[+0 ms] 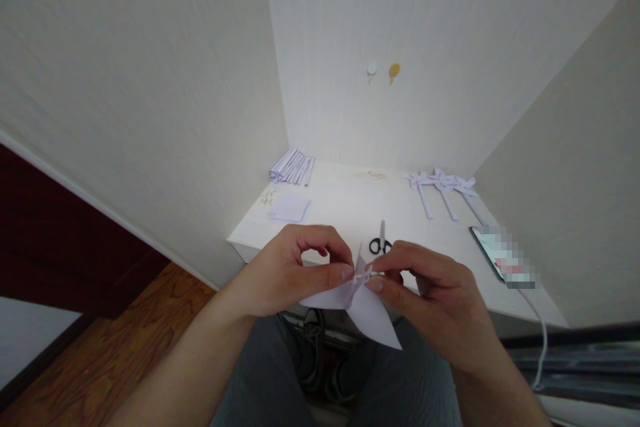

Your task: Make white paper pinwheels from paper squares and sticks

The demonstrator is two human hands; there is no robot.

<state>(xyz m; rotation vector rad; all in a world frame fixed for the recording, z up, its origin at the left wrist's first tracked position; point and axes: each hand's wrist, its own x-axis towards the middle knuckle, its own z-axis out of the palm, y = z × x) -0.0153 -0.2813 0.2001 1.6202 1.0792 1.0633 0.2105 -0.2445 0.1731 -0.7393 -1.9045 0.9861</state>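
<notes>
My left hand (295,267) and my right hand (425,287) meet above my lap, in front of a white desk (350,207). Both pinch the middle of a pale lilac folded paper pinwheel (367,310), whose blades hang down between them. A small pale pin or stick (373,273) shows at the centre, between my thumbs and forefingers. Both hands are closed on the paper.
On the desk lie black-handled scissors (381,242), a stack of folded paper strips (293,167), a lilac paper square (290,209), small pins (269,198), three finished pinwheels on sticks (445,187) and a phone (503,255) with a white cable. Two wall hooks (383,71) hang above.
</notes>
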